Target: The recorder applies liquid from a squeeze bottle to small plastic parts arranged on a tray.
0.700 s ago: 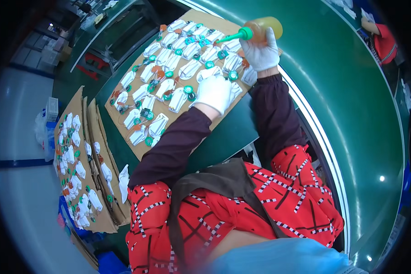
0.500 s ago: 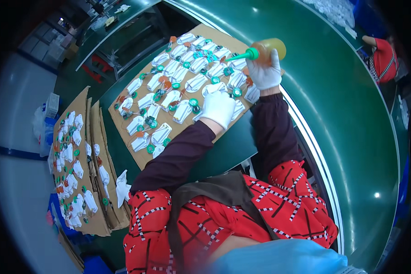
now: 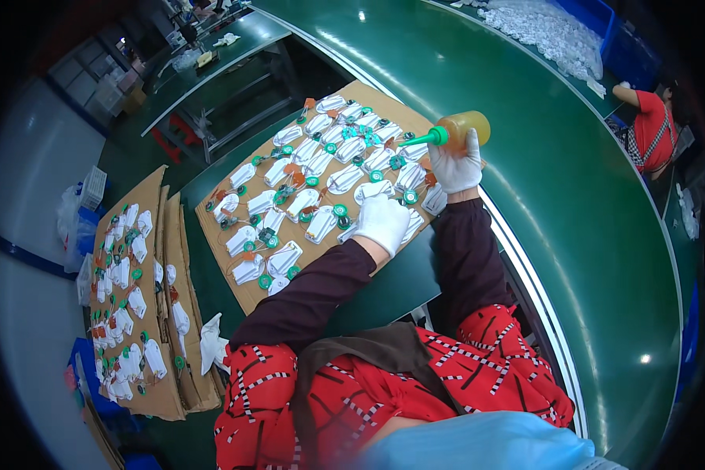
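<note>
My right hand [image 3: 457, 168], in a white glove, is wrapped round a squeeze bottle [image 3: 468, 129] of amber liquid. The bottle lies tilted on its side, its green nozzle [image 3: 421, 139] pointing left over the far right part of a cardboard sheet [image 3: 243, 296]. My left hand [image 3: 384, 224], also gloved, has its fingers curled down on a white plastic casing [image 3: 373, 189] near the sheet's right edge; its fingertips are partly hidden. Rows of similar white casings [image 3: 320, 225] cover the sheet, with green round parts [image 3: 340, 210], orange pieces and thin wires among them.
More cardboard sheets [image 3: 176, 313] bearing the same parts stand at the left. A long green table [image 3: 540, 188] curves along the right, with a heap of white pieces [image 3: 540, 35] at its far side. Another person in red [image 3: 655, 129] sits beyond it.
The whole view has shifted, so the sheet and both hands appear lower. The nozzle tip has drawn slightly right over the sheet. My left hand stays on the same casing.
</note>
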Available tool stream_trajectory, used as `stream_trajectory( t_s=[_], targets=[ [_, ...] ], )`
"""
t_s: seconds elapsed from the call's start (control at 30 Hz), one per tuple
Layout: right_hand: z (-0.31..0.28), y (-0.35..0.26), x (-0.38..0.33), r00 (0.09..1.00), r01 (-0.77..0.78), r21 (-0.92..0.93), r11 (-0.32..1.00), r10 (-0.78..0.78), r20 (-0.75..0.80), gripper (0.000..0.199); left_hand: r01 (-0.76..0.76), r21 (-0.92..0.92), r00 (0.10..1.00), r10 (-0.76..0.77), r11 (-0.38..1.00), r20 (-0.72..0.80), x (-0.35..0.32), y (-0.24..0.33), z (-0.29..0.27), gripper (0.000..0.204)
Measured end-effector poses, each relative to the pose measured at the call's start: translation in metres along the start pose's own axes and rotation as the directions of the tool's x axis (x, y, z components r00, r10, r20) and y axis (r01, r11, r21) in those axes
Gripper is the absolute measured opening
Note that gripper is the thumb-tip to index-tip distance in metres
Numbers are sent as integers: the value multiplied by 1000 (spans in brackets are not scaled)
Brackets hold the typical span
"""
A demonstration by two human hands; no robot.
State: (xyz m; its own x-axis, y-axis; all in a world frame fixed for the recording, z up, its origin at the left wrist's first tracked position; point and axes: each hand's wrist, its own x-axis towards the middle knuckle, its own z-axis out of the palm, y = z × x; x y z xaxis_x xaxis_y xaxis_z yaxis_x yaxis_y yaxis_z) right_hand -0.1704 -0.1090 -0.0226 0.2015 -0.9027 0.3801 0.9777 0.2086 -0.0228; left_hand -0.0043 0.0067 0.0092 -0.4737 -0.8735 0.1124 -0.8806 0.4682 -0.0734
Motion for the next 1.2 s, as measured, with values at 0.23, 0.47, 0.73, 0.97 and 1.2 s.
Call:
stream_trajectory(
  t_s=[0.23, 0.47, 0.73, 0.97, 1.2],
  targets=[
    [0, -2, 0, 1000, 2, 7, 1000, -2, -14, 41, 68, -80, 998, -66, 994, 24, 3, -5, 4, 14],
    [1, -2, 1, 999, 25, -26, 999, -26, -35, 41, 115, -441, 993, -93, 890, 71, 4, -15, 1, 18],
    [-1, -3, 1, 998, 30, -19, 999, -31, -58, 41, 53, -256, 998, -58, 965, -11, 9, -7, 6, 18],
    [1, -3, 1, 997, 29, -31, 999, -31, -76, 42, -63, -59, 998, 64, 996, 22, 9, 0, -2, 14],
    [-2, -3, 0, 998, 19, -47, 999, -22, -63, 42, -94, -154, 985, 69, 984, -161, 3, 0, 15, 11]
  ],
)
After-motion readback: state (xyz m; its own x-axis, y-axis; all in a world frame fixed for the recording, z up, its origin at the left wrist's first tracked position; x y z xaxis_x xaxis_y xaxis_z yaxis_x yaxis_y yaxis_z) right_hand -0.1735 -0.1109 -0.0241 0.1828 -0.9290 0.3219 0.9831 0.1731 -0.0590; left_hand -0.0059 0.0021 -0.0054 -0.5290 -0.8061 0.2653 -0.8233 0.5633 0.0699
